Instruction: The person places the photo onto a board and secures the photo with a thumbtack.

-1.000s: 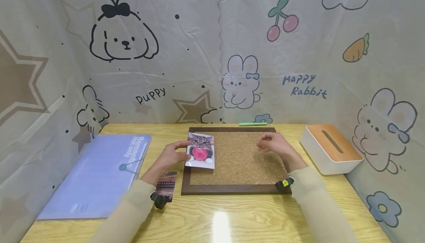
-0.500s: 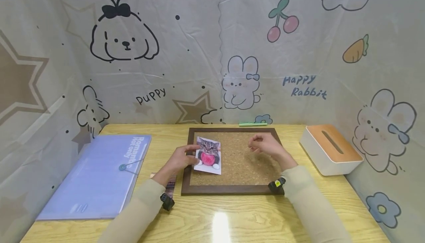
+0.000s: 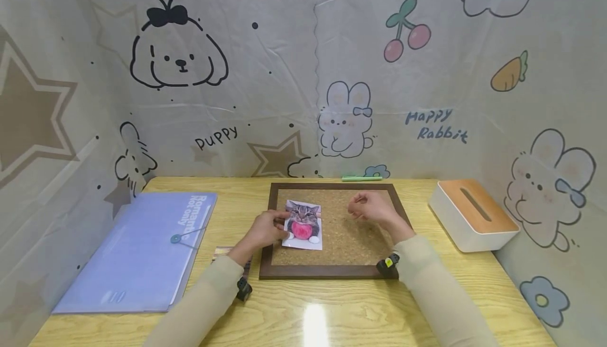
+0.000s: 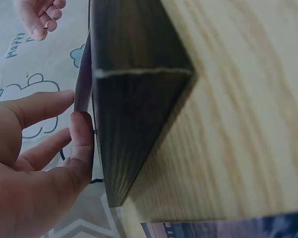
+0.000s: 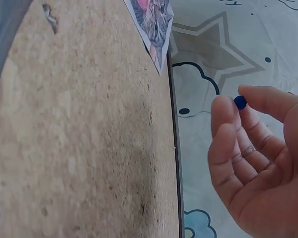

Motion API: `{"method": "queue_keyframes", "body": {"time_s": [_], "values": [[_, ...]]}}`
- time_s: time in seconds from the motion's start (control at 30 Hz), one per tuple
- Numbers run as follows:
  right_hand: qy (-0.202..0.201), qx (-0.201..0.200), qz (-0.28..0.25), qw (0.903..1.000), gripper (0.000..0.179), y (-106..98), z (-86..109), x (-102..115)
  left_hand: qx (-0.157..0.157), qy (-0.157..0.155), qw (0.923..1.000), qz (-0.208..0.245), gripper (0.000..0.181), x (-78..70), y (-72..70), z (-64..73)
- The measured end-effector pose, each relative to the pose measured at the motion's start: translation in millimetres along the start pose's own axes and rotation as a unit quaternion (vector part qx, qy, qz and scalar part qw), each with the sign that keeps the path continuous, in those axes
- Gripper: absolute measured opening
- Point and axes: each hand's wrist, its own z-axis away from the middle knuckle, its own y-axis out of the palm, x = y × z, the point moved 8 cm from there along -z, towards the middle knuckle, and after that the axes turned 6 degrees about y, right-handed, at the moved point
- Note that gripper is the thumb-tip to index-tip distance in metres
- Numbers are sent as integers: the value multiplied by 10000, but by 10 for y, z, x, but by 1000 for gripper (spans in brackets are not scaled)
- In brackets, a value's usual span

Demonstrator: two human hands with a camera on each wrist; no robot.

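Observation:
My left hand (image 3: 263, 229) pinches the left edge of a cat photo (image 3: 303, 231) between thumb and fingers. The photo overlaps the left part of a dark-framed corkboard (image 3: 341, 249). In the left wrist view the photo (image 4: 83, 84) stands edge-on, close over the frame. Over the right half of the board hovers my right hand (image 3: 374, 210). Its thumb and fingertips pinch a small blue round-headed push pin (image 5: 240, 102), seen in the right wrist view; the pin's point is hidden.
A second photo (image 3: 222, 252) lies left of the board, partly under the left forearm. A blue file folder (image 3: 133, 252) lies further left. At the right stands a white tissue box (image 3: 469, 212) with a wooden lid. Behind the board is a green pen (image 3: 362, 178).
My left hand has moved the cat photo rightward and slightly toward me, further over the corkboard. My right hand has shifted left, still pinching.

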Motion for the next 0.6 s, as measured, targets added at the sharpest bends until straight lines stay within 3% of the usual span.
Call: {"method": "queue_keyframes", "body": {"time_s": [0.43, 0.6], "values": [[348, 153, -289, 9989, 18, 190, -60, 44, 125, 256, 9966, -772, 53, -41, 63, -6], [231, 269, -420, 9985, 17, 297, -98, 121, 163, 431, 9943, -962, 51, -65, 72, -10]]}}
